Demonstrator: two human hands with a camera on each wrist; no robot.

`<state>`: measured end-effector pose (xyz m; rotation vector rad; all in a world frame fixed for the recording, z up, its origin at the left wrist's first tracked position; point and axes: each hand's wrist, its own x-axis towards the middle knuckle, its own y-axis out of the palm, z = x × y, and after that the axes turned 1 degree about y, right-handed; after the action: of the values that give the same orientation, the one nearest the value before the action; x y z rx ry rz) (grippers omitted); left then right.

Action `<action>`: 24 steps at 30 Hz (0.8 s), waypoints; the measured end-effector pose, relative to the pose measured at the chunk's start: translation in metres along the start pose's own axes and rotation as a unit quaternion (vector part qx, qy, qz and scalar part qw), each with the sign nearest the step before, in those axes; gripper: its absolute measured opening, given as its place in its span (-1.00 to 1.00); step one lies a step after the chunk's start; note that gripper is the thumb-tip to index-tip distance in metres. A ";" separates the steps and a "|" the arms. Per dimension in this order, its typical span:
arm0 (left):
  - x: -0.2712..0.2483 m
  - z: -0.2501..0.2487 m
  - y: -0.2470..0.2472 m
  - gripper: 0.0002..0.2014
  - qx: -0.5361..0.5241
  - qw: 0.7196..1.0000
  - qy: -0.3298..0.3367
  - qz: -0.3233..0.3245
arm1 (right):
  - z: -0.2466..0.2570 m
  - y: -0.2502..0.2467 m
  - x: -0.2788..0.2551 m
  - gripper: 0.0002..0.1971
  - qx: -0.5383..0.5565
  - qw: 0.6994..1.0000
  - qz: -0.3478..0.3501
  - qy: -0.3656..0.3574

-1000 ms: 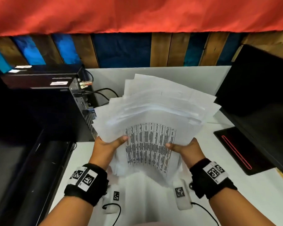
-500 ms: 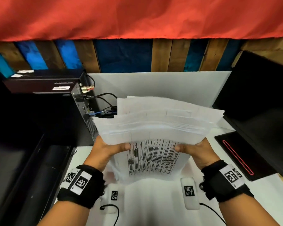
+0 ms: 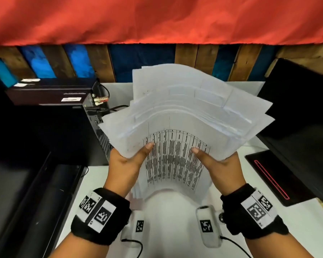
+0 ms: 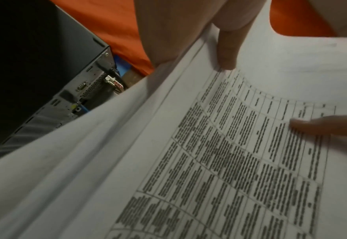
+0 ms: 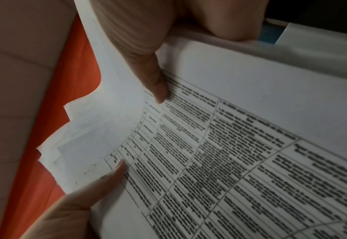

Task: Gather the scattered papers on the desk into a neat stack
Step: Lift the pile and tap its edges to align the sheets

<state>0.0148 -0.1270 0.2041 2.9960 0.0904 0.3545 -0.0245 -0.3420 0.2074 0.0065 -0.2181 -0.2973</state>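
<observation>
A thick, uneven bundle of white papers (image 3: 185, 116) stands tilted above the white desk (image 3: 175, 220), its front sheet printed with a dense table (image 3: 173, 161). My left hand (image 3: 127, 161) grips the bundle's left side, thumb on the front sheet. My right hand (image 3: 218, 164) grips the right side the same way. The bundle's top edges fan out unevenly. In the left wrist view the papers (image 4: 209, 153) fill the frame under my left hand (image 4: 225, 53). The right wrist view shows the papers (image 5: 229, 145) pinched by my right hand (image 5: 154, 77). The fingers behind the bundle are hidden.
A black computer case (image 3: 50, 127) with cables stands to the left. A black monitor (image 3: 302, 118) and its base with a red line (image 3: 280, 177) sit on the right. Red fabric (image 3: 157, 17) hangs over the wooden back wall.
The bundle dropped lower and flatter half a second ago, and now it is raised again and stands more upright, with both hands still gripping its sides.
</observation>
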 end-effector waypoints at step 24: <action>0.007 -0.025 -0.011 -0.89 0.047 0.994 0.092 0.029 | 0.000 0.006 -0.010 -0.69 -0.295 0.916 -0.159 -0.222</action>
<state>0.0150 -0.1125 0.2283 3.0558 0.0376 0.6511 -0.0321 -0.3329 0.2055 -0.6361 -0.5757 -0.6818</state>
